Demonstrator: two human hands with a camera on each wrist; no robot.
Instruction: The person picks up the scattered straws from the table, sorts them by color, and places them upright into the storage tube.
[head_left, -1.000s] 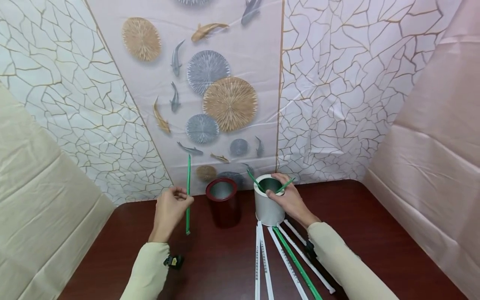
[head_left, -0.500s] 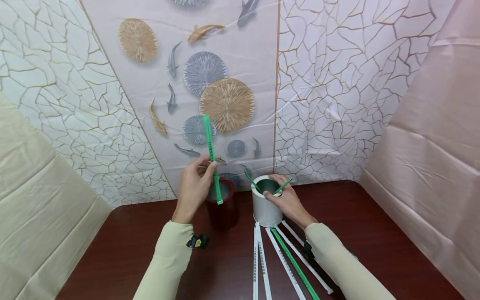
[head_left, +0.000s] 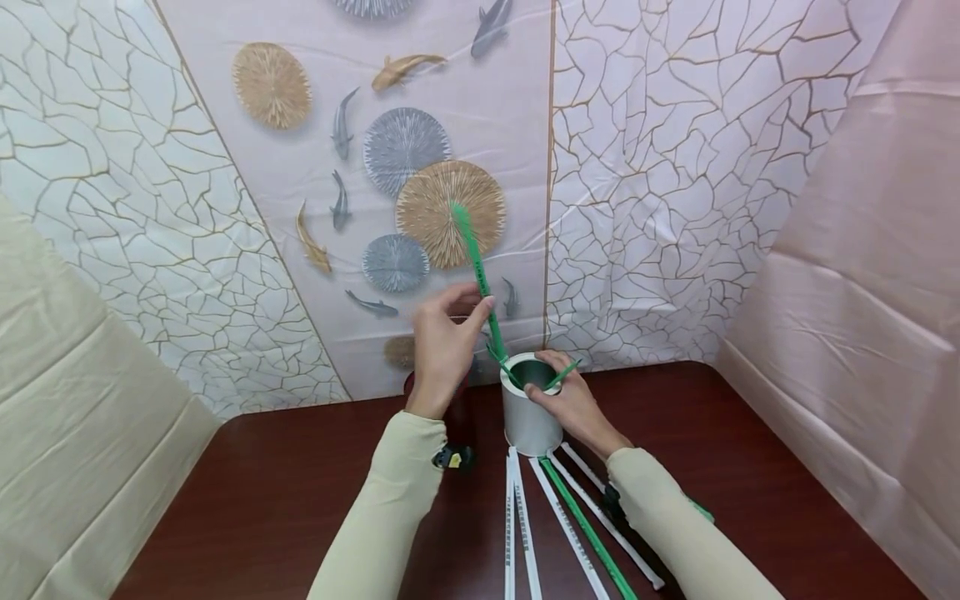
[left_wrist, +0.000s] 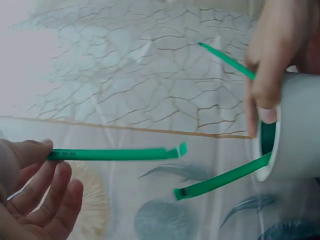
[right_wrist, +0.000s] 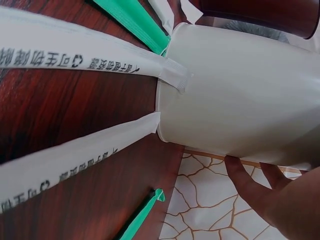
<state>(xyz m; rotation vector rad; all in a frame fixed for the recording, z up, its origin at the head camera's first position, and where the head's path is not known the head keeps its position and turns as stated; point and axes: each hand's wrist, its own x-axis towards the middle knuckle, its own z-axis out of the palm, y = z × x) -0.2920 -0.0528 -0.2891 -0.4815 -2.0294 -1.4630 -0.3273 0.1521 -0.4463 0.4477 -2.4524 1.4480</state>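
My left hand (head_left: 447,342) pinches a green paper-wrapped straw (head_left: 472,246) between thumb and fingers. The straw tilts, its lower end close to the rim of the white canister (head_left: 531,421). In the left wrist view, that end of the held straw (left_wrist: 110,154) points toward the canister's mouth, apart from it. Two green wrapped straws lean out of the canister on opposite sides, the left one (left_wrist: 225,182) nearer the held straw. My right hand (head_left: 573,408) grips the canister at its rim, thumb over the near edge. In the right wrist view, its fingers (right_wrist: 247,185) lie along the canister's side.
A dark red canister (head_left: 454,421) stands left of the white one, largely hidden by my left arm. Several white wrapped straws (head_left: 511,525) and a green one (head_left: 592,533) fan out in front on the dark red table (head_left: 247,500). Another green straw (right_wrist: 142,215) lies beyond my right forearm.
My left hand has carried the green straw rightward and up, from left of the red canister to above the white canister, tilting it. My right hand has stayed on the white canister.
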